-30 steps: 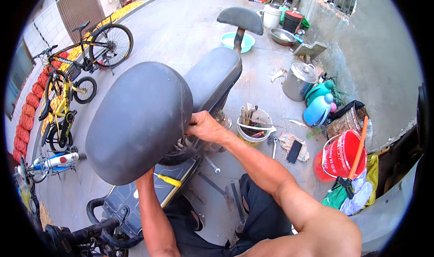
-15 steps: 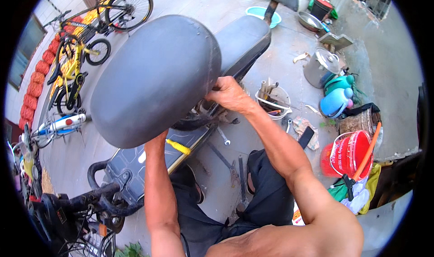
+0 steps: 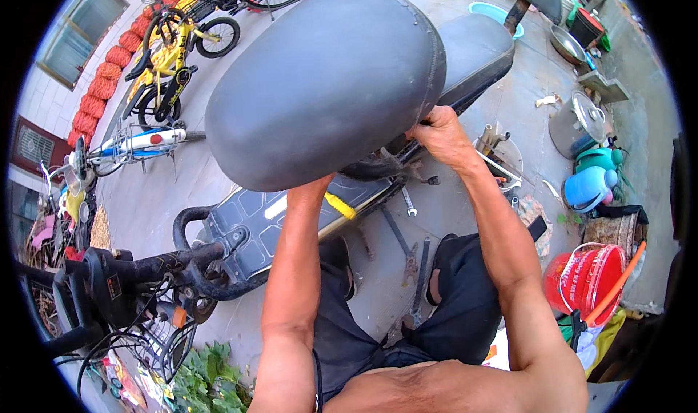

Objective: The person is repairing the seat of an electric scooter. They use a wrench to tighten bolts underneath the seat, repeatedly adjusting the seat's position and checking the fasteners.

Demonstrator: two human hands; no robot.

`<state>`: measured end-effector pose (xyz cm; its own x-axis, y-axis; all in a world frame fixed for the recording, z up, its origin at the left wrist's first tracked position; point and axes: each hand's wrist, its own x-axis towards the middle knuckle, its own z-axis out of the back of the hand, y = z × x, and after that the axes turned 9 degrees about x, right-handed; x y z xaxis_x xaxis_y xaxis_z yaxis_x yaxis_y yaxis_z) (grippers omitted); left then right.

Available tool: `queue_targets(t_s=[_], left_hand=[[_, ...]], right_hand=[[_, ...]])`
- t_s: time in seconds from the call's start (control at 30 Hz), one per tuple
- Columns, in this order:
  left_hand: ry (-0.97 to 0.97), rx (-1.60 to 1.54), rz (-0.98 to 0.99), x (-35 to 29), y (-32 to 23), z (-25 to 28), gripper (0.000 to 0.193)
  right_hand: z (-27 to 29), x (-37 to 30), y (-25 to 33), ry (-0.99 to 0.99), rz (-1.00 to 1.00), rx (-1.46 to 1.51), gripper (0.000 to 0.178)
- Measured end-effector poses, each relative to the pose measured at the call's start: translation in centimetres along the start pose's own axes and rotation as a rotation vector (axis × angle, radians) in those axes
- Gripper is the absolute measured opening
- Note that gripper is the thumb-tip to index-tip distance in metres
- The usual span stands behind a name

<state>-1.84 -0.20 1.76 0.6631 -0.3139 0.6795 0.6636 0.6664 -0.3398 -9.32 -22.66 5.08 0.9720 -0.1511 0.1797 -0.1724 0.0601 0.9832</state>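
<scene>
A big black padded seat [image 3: 327,78] is tilted up over the electric scooter's frame, in front of me. My right hand [image 3: 442,138] is at its right edge, with fingers curled in and closed against the rim. From below, my left hand [image 3: 313,185] reaches under the seat's near edge; its fingers are hidden there. Beside my left wrist, a yellow ridged handle [image 3: 340,205] lies on the scooter's footboard [image 3: 251,235]. Behind the raised seat is a longer rear seat [image 3: 476,49]. The parts beneath the raised seat are mostly covered.
Between my legs and the scooter, a wrench [image 3: 411,203] and long tools [image 3: 420,278] lie on the concrete. A tool bucket [image 3: 509,169], a red bucket [image 3: 582,282] and a blue jug [image 3: 587,187] stand right. Handlebars [image 3: 102,289] are at left; bicycles [image 3: 171,57] stand beyond.
The view has swung left, so everything appears farther right. Both hands stay at the seat, which keeps about the same tilt.
</scene>
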Motion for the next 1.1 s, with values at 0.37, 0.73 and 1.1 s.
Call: queue_targets(t_s=[0.37, 0.73, 1.1], left_hand=[[0.062, 0.037, 0.045, -0.5, 0.6, -0.1, 0.04], [0.059, 0.024, 0.009, -0.6, 0.5, -0.2, 0.044], [0.014, 0.016, -0.015, -0.5, 0.8, -0.5, 0.041]], right_hand=[[-0.3, 0.2, 0.1, -0.017, -0.047, 0.0, 0.01], [-0.3, 0.2, -0.3, -0.004, -0.012, 0.017, 0.01], [-0.9, 0.4, -1.5, 0.015, 0.007, 0.045, 0.012]])
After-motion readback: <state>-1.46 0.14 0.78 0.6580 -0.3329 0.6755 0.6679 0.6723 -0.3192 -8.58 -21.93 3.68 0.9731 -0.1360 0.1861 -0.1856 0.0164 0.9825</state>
